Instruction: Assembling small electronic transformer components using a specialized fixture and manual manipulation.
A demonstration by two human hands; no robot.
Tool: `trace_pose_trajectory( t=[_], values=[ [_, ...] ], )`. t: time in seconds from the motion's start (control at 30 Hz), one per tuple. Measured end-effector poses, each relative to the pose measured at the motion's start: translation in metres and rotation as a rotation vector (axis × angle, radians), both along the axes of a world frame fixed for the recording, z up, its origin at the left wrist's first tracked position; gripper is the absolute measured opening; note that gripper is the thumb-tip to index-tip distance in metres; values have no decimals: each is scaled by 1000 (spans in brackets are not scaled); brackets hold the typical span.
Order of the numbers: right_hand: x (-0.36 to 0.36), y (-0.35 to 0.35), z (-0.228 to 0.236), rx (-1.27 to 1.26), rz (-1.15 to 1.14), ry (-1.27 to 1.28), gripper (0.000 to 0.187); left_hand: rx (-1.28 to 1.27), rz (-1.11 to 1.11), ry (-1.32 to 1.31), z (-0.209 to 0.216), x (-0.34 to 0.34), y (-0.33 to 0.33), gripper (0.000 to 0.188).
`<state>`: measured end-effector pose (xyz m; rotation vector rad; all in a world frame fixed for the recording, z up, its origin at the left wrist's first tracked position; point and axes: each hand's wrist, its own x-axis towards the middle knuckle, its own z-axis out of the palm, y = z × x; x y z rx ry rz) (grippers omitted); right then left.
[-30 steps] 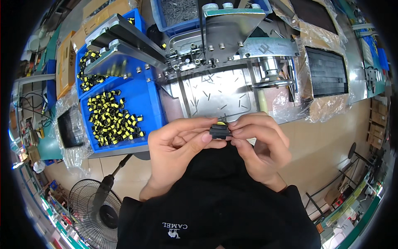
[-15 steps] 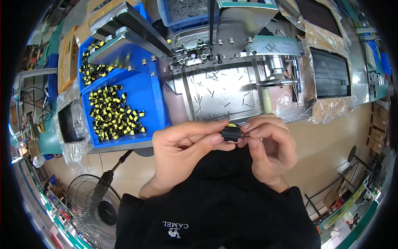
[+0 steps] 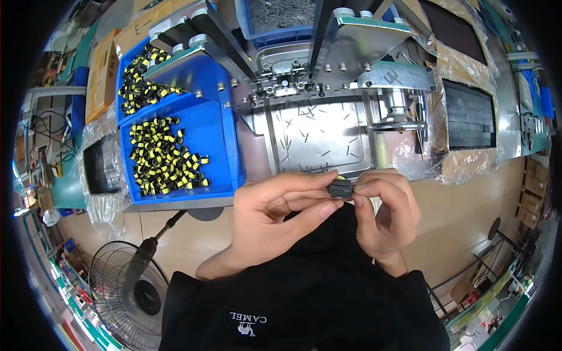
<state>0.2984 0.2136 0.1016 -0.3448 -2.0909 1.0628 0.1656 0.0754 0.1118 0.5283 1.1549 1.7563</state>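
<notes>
A small black plastic part with a bit of yellow at its far side is held in front of my chest, between my two hands. My left hand has its fingers at the part's left side; its thumb has slid down, slightly off the part. My right hand pinches at the part's right end with thumb and fingertips. Whether the right fingertips also hold a thin pin cannot be made out. Just beyond my hands lies a metal tray with several thin dark pins scattered in it.
Blue bins with black and yellow parts stand to the left. A metal fixture with upright plates and a round handwheel spans the tray's far side. Boxes of black pieces lie right; a fan stands lower left.
Both hands and the part have shifted a little to the right in view. The left thumb has moved away from the part's front face. The bench view has shifted slightly too.
</notes>
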Motion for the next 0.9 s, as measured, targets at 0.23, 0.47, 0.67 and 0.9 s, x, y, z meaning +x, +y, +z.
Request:
trace_pose_trajectory(
  t=[0.23,0.47,0.67,0.9],
  values=[
    [1,0,0,-59,30,-2,24,-110,2,19,1,-1,1,27],
    [2,-3,0,-198,31,20,20,-65,46,-12,0,1,1,22],
    [3,-3,-1,-205,24,42,18,-48,55,-51,-1,3,1,22],
    [8,-5,4,-43,-10,-6,21,-26,50,-68,-1,9,-1,23]
  ],
)
